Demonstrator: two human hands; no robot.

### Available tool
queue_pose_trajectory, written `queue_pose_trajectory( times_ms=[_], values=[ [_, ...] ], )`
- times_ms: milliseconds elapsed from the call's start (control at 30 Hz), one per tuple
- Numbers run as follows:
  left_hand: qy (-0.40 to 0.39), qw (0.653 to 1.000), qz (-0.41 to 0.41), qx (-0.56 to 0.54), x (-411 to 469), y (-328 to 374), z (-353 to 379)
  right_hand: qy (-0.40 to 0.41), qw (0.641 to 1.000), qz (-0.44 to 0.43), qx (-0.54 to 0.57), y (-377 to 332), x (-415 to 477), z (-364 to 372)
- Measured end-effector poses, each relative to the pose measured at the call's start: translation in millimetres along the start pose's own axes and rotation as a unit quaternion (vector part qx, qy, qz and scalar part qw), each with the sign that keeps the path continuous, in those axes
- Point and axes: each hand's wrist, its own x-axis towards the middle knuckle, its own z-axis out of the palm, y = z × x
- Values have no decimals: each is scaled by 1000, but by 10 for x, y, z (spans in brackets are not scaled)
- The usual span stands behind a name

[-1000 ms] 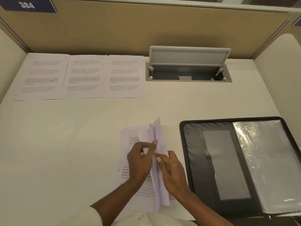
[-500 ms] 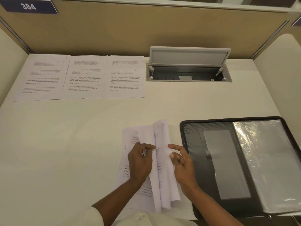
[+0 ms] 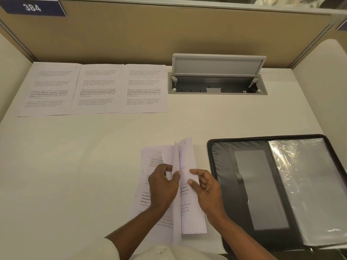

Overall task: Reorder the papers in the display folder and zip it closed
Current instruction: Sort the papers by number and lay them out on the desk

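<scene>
Thin white paper, so light and floppy. Head view only: stack of papers [image 3: 165,194] lying on the counter [image 3: 75,166] just left of the open display folder [image 3: 249,188]. Left hand [image 3: 163,186] pinching a lifted sheet at mid-edge, right hand [image 3: 204,186] half curled, fingertips steadying the next sheets. Probably best gripped near an edge or corner, gently, since creasing comes easy. Plastic sleeves [image 3: 309,190] look slippery. Three sheets [image 3: 97,89] laid out at the back.
</scene>
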Motion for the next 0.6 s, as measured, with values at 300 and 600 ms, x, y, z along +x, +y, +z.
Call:
queue_pose_trajectory(
  times_ms=[300,600],
  values=[
    [8,997,8,-70,13,-10,-82,26,999,23,-12,62,25,-76],
    [20,999,20,-35,-28,28,-18,-2,1000,-3,-9,-57,6,-12]
  ],
)
